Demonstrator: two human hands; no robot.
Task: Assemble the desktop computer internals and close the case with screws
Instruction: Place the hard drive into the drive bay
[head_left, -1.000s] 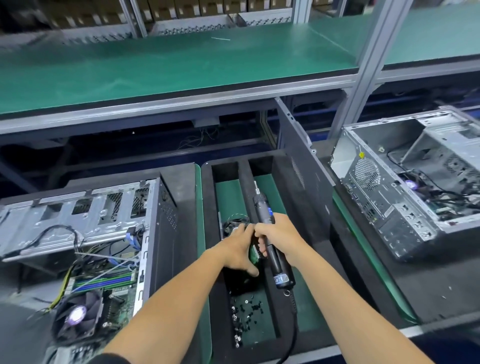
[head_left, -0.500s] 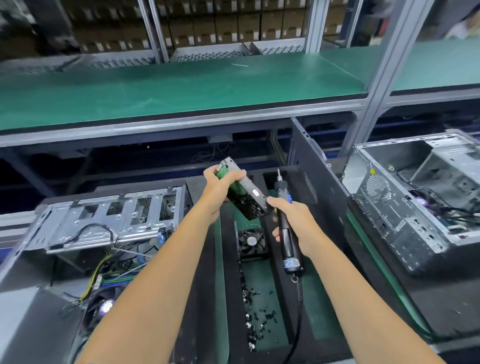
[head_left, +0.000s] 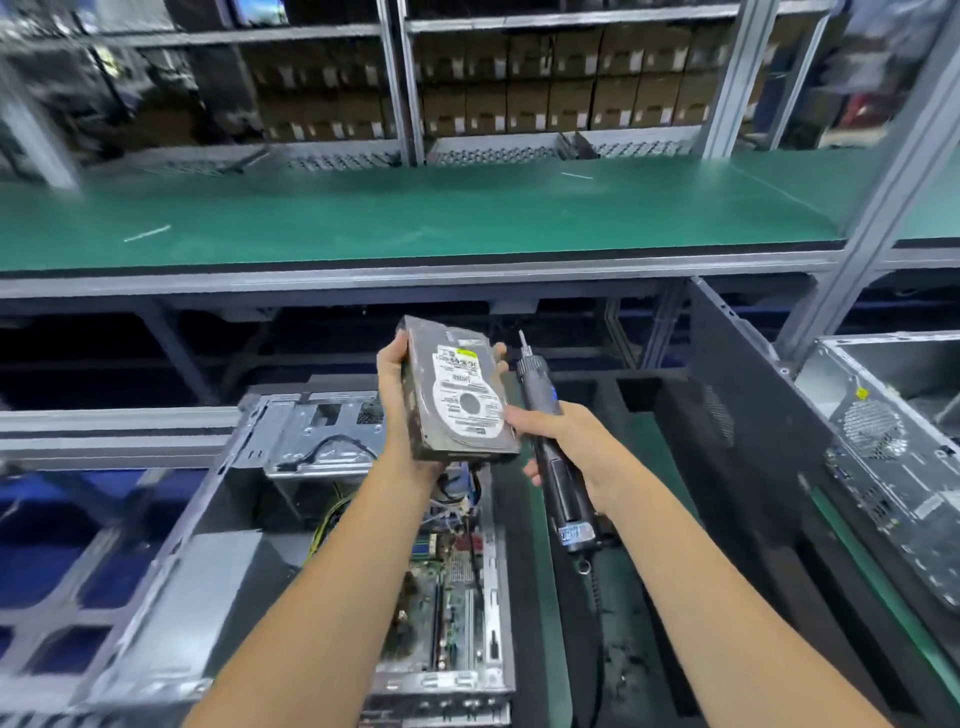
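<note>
Green bench (head_left: 415, 218), hard drive (head_left: 460, 395) in left hand (head_left: 402, 410)

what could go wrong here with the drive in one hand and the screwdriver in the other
1. The left hand alone holds the hard drive in the air above the open case; a slip could likely drop it onto the motherboard.
2. The right hand grips the electric screwdriver right beside the drive, bit up, so the tool could knock or scratch it.
3. Loose cables by the drive cage could snag during insertion.

open case (head_left: 218, 525) below hands, cables (head_left: 332, 447) crossing bay, side panel (head_left: 748, 415) right
</note>
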